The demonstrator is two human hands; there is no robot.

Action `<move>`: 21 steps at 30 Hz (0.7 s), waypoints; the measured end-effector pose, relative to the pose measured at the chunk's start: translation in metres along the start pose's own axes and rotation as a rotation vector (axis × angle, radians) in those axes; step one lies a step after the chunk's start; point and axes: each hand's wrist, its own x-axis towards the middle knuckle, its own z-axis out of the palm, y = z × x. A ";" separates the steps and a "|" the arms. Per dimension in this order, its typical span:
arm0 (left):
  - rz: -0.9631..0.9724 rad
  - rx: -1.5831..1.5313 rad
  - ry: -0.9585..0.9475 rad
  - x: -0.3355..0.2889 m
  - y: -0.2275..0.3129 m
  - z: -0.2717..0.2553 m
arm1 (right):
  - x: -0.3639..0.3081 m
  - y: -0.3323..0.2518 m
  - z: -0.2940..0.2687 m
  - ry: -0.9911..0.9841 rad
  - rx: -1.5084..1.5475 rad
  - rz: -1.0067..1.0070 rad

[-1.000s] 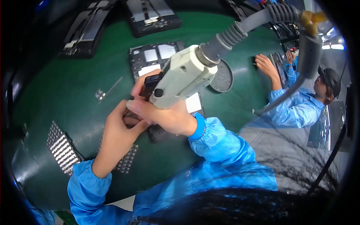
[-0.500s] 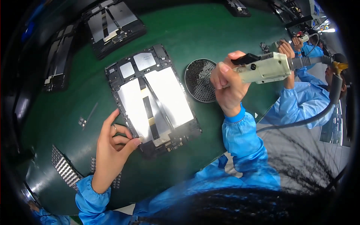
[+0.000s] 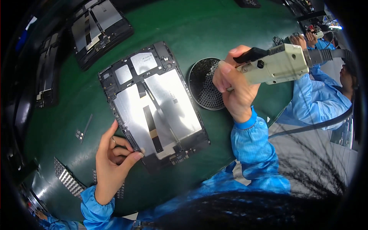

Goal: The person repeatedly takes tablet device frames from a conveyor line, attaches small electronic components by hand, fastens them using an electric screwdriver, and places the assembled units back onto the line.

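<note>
An opened tablet (image 3: 174, 101), with silver battery panels and a dark frame, lies tilted on the green table. My left hand (image 3: 111, 163) pinches its lower left edge between thumb and fingers. My right hand (image 3: 239, 90) is closed round a pale green powered screwdriver (image 3: 283, 65) with a black lever. The tool's tip is hidden behind my fingers. Beneath that hand, right beside the tablet, sits a round dish (image 3: 199, 90) with a perforated surface and small dark bits, probably screws, gathered on part of it.
More opened tablets (image 3: 101, 28) lie at the far left. A thin strip part (image 3: 86, 128) and a sheet of small parts (image 3: 69, 178) rest left of my left hand. A grey hose (image 3: 333, 56) leads from the screwdriver toward the right, where co-workers in blue sleeves (image 3: 320, 96) sit.
The whole view has shifted slightly. My right hand and the screwdriver remain over the dish, and my left hand keeps its grip on the tablet.
</note>
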 end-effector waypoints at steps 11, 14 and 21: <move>0.022 0.051 -0.014 -0.002 -0.002 -0.009 | -0.005 0.006 0.006 0.001 -0.036 0.003; 0.036 0.020 -0.024 -0.004 -0.009 -0.014 | -0.011 0.007 0.010 -0.009 -0.021 0.047; 0.042 0.001 -0.014 -0.014 -0.017 -0.027 | -0.018 0.009 0.029 -0.040 -0.088 0.022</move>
